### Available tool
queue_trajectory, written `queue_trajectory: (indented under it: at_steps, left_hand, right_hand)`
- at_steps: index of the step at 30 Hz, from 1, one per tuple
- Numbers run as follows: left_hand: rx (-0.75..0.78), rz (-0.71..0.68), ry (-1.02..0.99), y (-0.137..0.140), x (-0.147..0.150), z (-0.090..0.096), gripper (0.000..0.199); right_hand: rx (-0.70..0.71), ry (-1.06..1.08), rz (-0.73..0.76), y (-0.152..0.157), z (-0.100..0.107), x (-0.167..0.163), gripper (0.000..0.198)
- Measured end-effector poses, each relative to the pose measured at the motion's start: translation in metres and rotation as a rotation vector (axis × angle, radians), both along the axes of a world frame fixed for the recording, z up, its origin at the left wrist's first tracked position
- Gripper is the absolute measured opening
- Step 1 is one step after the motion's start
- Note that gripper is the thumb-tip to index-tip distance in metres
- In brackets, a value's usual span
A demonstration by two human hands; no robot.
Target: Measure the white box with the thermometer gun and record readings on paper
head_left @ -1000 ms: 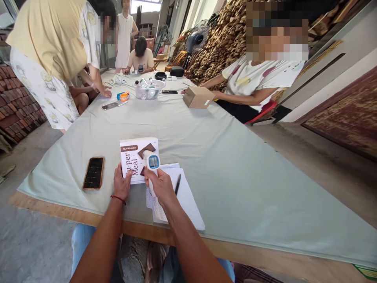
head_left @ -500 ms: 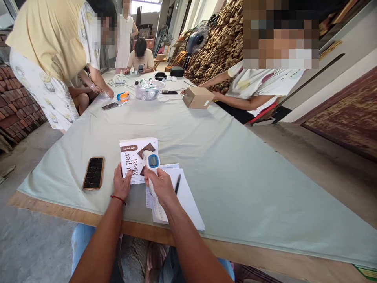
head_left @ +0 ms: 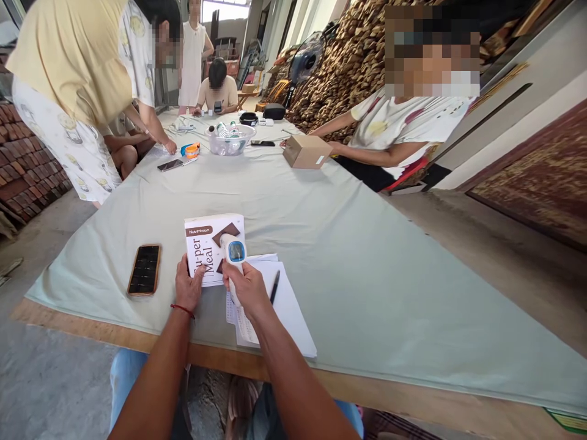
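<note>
A white and brown NutriMotion box (head_left: 195, 241) stands near the table's front, its printed face toward me. My left hand (head_left: 188, 287) grips its lower left side, thumb across the front. Wrapped in my right hand (head_left: 250, 287) is a white infrared thermometer (head_left: 235, 249) with a blue-rimmed screen, held before the right part of the box and hiding some of it. Under my right hand lie sheets of paper (head_left: 293, 324), with a black pen (head_left: 275, 287) on top. Left of the box rests a smartphone (head_left: 144, 270) in an orange-edged case.
The cloth-covered table (head_left: 389, 293) stretches away from me. A cardboard box (head_left: 306, 153) sits by a seated person at right. Farther back are a clear basin of bottles (head_left: 229, 143), an orange tape roll (head_left: 191, 150) and a phone (head_left: 170, 165). A person bends over the left edge.
Both hands keep their hold on the box and the thermometer. The whole view has shifted very slightly; the thermometer's screen looks lighter now.
</note>
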State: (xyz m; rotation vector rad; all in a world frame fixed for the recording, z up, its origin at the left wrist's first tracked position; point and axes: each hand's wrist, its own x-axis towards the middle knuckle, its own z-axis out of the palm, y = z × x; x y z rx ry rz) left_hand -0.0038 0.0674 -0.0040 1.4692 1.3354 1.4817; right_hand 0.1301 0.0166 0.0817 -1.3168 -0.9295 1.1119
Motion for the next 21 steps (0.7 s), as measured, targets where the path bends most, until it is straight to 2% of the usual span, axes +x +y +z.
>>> queue_trajectory:
  at_steps: [14,21]
  left_hand:
    - [0.05,0.009,0.076,-0.001,0.0,0.002,0.045]
    - [0.036,0.028,0.057,0.0,-0.002,-0.002,0.048]
  right_hand:
    - [-0.001,0.023,0.01,-0.002,0.001,0.0,0.027]
    - [0.006,0.018,-0.023,-0.022,0.011,0.013,0.031]
